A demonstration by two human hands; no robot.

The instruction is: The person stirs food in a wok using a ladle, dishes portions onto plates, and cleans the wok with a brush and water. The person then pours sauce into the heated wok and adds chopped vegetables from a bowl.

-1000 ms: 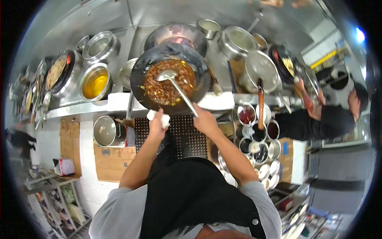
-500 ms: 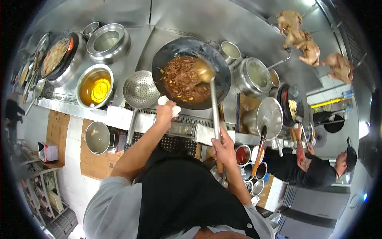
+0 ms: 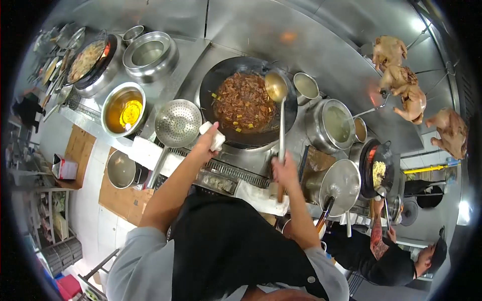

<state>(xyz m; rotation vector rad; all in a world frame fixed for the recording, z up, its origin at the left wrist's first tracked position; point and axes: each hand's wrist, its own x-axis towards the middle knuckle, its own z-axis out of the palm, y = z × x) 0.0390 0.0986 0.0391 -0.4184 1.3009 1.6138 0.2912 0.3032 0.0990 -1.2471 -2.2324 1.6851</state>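
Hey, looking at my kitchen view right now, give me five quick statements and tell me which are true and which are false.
1. The right hand holds the ladle by its handle. True.
2. The left hand holds a wooden spatula. False: it holds a white cloth.
3. The perforated strainer is left of the wok. True.
4. The wok is empty. False: it contains brown food with a few yellowish pieces.
5. The metal bowl left of the strainer holds yellowish liquid. True.
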